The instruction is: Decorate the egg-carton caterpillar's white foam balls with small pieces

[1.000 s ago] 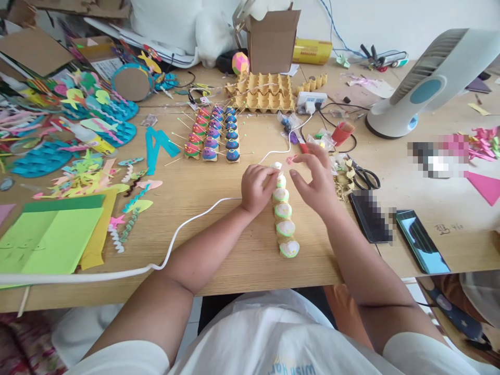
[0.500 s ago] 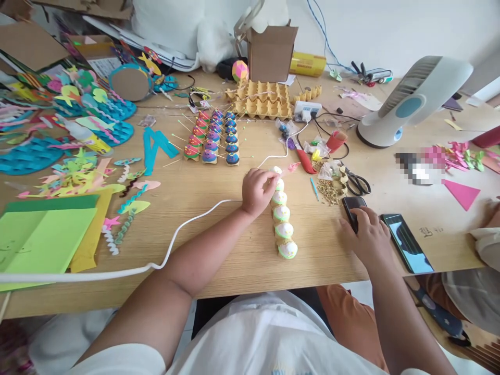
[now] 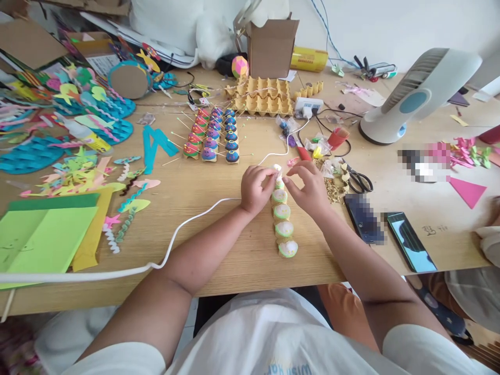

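Observation:
A strip of egg-carton cups [image 3: 282, 211], topped in white with light green rims, lies lengthwise in front of me. At its far end my left hand [image 3: 255, 188] is closed in a pinch beside the last white cup. Whatever its fingertips hold is too small to make out. From the other side my right hand [image 3: 308, 188] reaches to the same cup, thumb and forefinger drawn together close to the left fingertips. A bit of pink material [image 3: 292, 162] shows just behind the right hand; I cannot tell whether that hand holds it.
Painted carton strips with pins [image 3: 212, 136] stand further back, before an egg tray [image 3: 269, 99]. A white cable [image 3: 175, 234] runs along the left. Scissors [image 3: 360, 181], two phones, one a green-edged phone [image 3: 408, 242], and a white fan [image 3: 414, 99] are on the right. Paper cutouts [image 3: 78, 177] cover the left.
My right hand has left the dark phone and come over to the strip's far end, beside my left hand. The left hand has stayed in its pinch there.

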`<action>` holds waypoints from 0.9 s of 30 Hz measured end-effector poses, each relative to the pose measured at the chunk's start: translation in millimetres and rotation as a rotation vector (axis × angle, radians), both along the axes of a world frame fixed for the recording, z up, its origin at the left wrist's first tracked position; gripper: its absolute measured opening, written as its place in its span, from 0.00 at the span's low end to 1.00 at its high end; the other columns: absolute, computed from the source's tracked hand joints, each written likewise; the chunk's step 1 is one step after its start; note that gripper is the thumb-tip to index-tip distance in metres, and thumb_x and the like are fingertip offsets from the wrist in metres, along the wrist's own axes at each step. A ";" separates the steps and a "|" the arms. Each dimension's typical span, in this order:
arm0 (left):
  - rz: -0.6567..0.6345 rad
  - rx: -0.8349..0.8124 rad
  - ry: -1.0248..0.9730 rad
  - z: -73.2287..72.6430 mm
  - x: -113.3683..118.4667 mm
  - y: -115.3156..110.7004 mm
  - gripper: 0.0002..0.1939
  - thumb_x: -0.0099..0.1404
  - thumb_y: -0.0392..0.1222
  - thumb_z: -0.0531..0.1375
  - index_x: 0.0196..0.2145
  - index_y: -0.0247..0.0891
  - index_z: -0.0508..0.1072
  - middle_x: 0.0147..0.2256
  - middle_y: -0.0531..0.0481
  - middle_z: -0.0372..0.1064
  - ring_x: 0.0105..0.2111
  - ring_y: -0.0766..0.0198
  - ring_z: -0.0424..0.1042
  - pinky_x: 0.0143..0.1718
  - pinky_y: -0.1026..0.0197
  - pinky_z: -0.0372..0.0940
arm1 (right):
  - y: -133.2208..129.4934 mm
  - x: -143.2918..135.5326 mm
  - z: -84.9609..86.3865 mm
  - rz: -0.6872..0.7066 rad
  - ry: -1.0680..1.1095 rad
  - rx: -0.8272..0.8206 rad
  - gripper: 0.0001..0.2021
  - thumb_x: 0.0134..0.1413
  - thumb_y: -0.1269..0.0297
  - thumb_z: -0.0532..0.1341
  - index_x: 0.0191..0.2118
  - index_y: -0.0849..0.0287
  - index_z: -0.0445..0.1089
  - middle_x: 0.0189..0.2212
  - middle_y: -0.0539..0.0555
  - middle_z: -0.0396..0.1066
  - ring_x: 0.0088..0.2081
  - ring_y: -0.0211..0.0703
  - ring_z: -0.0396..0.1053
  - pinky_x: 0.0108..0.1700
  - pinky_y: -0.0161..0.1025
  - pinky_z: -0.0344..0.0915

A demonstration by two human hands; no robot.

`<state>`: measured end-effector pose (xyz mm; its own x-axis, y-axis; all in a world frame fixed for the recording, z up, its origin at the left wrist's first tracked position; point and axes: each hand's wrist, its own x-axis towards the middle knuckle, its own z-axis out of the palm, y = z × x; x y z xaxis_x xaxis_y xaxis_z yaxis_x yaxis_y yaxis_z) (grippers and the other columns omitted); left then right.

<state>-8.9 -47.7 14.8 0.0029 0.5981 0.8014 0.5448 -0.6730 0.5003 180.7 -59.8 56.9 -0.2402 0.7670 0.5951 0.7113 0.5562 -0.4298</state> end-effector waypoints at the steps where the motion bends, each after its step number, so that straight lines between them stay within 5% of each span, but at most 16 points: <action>1: 0.003 -0.001 0.005 0.3 0.1 0.0 0.12 0.80 0.48 0.59 0.40 0.42 0.79 0.37 0.48 0.82 0.40 0.59 0.77 0.46 0.54 0.68 | 4.9 -5.5 -2.9 0.006 0.033 0.007 0.12 0.68 0.50 0.65 0.40 0.53 0.75 0.46 0.60 0.78 0.50 0.56 0.77 0.55 0.55 0.73; 9: -0.044 0.039 0.094 -3.4 2.4 0.7 0.09 0.77 0.46 0.62 0.41 0.42 0.81 0.37 0.49 0.82 0.39 0.59 0.76 0.45 0.55 0.69 | 2.7 -10.0 -28.1 -0.069 0.050 0.082 0.14 0.69 0.48 0.63 0.39 0.53 0.74 0.43 0.58 0.77 0.47 0.54 0.75 0.52 0.53 0.66; 17: -0.056 -0.036 0.125 -1.1 1.4 -0.4 0.12 0.79 0.47 0.59 0.41 0.43 0.81 0.37 0.48 0.82 0.40 0.58 0.77 0.46 0.53 0.68 | 1.8 -13.4 -30.6 -0.063 -0.044 0.178 0.11 0.73 0.58 0.58 0.37 0.52 0.72 0.43 0.56 0.78 0.46 0.52 0.73 0.52 0.53 0.65; 27: -0.044 0.032 0.110 2.7 4.0 -3.9 0.11 0.78 0.45 0.60 0.37 0.42 0.79 0.36 0.49 0.82 0.38 0.58 0.77 0.45 0.53 0.68 | 10.8 -10.5 -35.2 0.025 0.006 0.251 0.07 0.67 0.65 0.61 0.34 0.52 0.68 0.42 0.55 0.79 0.44 0.50 0.74 0.52 0.54 0.64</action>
